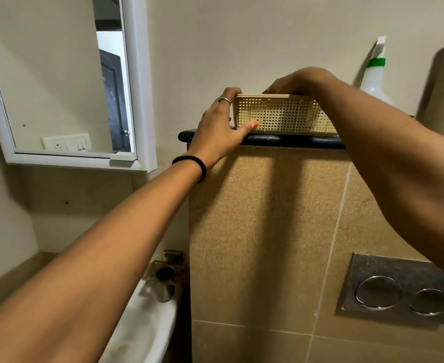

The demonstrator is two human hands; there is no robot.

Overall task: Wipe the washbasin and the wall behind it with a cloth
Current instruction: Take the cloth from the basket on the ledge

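Washbasin (pixel 147 328) sat low left, well below your hands; no cloth in view. Your left hand (pixel 221 127) gripped the cream basket's (pixel 281 115) left end, your right hand (pixel 294 81) curled over its back rim. Basket rested at the dark ledge's (pixel 281 141) front edge, spray bottle (pixel 375 74) near its right.

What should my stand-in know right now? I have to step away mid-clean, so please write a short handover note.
Left hand grips the left end of the cream basket; right hand holds its back rim. The basket sits on the black ledge, spray bottle to its right. The washbasin is at lower left, below the mirror. No cloth is in view. Wiping of basin and wall looks yet to be done.
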